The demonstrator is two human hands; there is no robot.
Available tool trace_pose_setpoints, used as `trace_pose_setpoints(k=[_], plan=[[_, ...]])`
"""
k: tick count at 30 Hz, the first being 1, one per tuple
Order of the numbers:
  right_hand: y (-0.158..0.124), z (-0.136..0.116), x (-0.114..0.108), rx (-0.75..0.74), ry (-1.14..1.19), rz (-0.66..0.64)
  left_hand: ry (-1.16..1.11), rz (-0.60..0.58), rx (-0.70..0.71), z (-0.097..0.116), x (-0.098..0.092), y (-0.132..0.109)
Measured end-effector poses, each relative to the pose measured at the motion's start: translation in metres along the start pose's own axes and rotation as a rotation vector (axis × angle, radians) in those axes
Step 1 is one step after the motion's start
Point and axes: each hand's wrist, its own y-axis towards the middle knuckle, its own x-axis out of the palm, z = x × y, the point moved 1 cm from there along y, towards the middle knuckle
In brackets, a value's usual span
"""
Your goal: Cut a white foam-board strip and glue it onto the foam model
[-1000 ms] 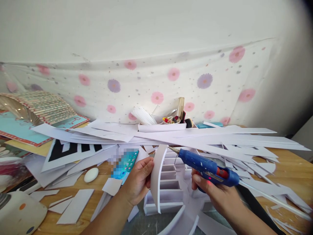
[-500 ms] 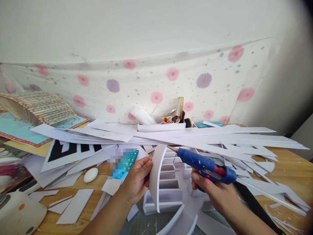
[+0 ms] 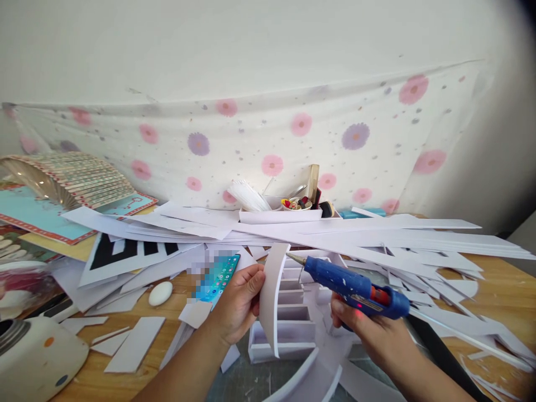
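Observation:
Pinched in my left hand [image 3: 240,301] is a curved white foam board strip [image 3: 273,296], held upright. My right hand [image 3: 372,332] is wrapped round a blue hot glue gun [image 3: 355,287]. The gun's metal nozzle points left and sits at or very near the strip's upper right edge; I cannot tell whether they touch. Behind and below the strip lies a white foam board structure [image 3: 293,330] with several divided compartments and curved walls. The strip hides part of its left side. A dark cutting mat [image 3: 247,382] is under the structure.
Long white strips [image 3: 355,223] lie across the back, with offcuts [image 3: 448,279] at right. A phone [image 3: 221,276], a white oval object [image 3: 160,293] and a cream container [image 3: 42,357] are at left. A white box [image 3: 280,216] of sticks and tools stands against the flowered sheet [image 3: 268,134].
The whole view has shifted slightly, so things appear a little further right. Both hands keep their holds, with the nozzle still by the strip's upper edge.

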Motion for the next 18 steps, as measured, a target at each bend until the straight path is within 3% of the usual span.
trace_pose_setpoints(k=[18], plan=[[-0.0025,0.0097,0.0006,-0.076,-0.044,-0.038,-0.015,-0.018,0.018,0.0008,0.0006,-0.001]])
